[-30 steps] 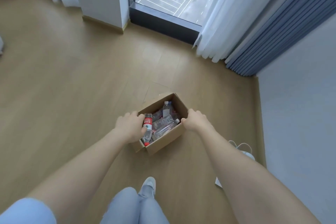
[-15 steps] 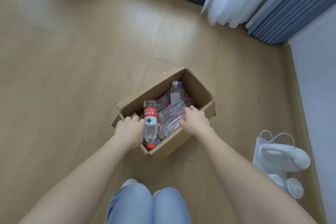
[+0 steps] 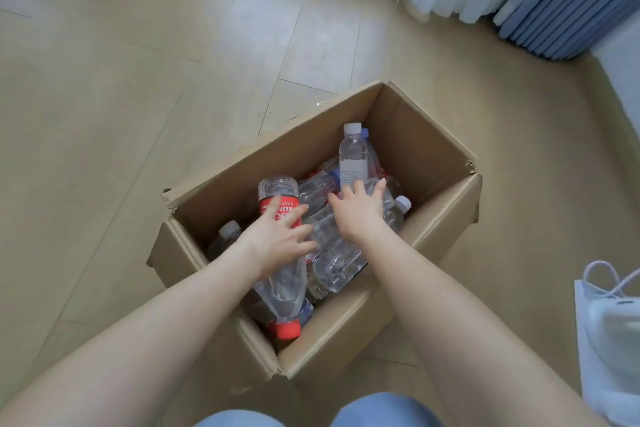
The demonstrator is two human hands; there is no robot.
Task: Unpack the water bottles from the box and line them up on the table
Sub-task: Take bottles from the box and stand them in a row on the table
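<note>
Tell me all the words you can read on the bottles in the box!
"ONGF": white letters on the red label of the red-capped bottle, partly covered by the left hand; the rest of that label is hidden or too blurred.
Tiny print on the white label of the white-capped bottle, just beyond the right hand: too small to read.
The cardboard box: no writing shows.

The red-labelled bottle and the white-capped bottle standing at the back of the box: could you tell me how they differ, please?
The red-labelled bottle lies on its side with its red cap toward the near wall of the box; the white-capped bottle stands roughly upright. Its label is pale, not red. The left hand rests on the red-labelled one; the right hand reaches just below the white-capped one. Both are clear plastic and capped.
</note>
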